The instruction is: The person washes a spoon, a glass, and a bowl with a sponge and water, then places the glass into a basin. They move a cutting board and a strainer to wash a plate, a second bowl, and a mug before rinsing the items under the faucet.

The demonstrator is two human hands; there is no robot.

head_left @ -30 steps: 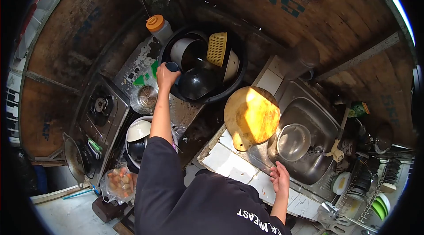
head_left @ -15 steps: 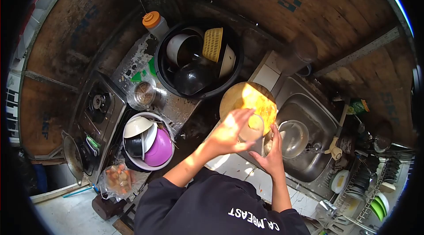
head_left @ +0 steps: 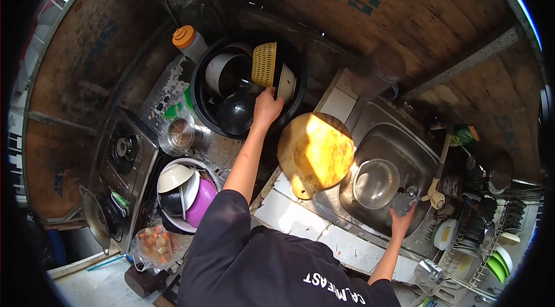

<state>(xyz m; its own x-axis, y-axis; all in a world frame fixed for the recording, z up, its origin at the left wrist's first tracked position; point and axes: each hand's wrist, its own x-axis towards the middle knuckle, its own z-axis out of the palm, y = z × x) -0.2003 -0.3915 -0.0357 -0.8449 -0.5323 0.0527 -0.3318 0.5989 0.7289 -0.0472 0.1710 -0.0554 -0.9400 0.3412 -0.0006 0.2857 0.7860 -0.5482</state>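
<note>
My left hand [head_left: 267, 108] reaches over the near rim of a large black basin [head_left: 199, 106], its fingers curled in between a glossy black bowl [head_left: 235, 112] and a cream bowl [head_left: 287, 83]. What they grip is hidden. Just above the fingertips a yellow basket [head_left: 264, 64] leans in the same basin. Over at the sink [head_left: 370, 112], my right hand [head_left: 402, 221] is closed around a clear cup [head_left: 401, 204] near the faucet [head_left: 433, 194]. A transparent bowl [head_left: 376, 183] lies in the sink beside it. The round wooden board [head_left: 315, 154] rests between my hands on the counter edge.
Left of me stands a tub [head_left: 167, 162] with bowls and a purple basin [head_left: 202, 198]. Beyond it are a gas stove [head_left: 128, 154] and a bag of vegetables [head_left: 155, 247]. A dish rack [head_left: 462, 261] is at the right; an orange-lidded jug [head_left: 189, 41] stands behind the basin.
Both hands have left the board, where they were together at a clear cup. My left hand moved up and left to the basin; my right moved with the cup into the sink.
</note>
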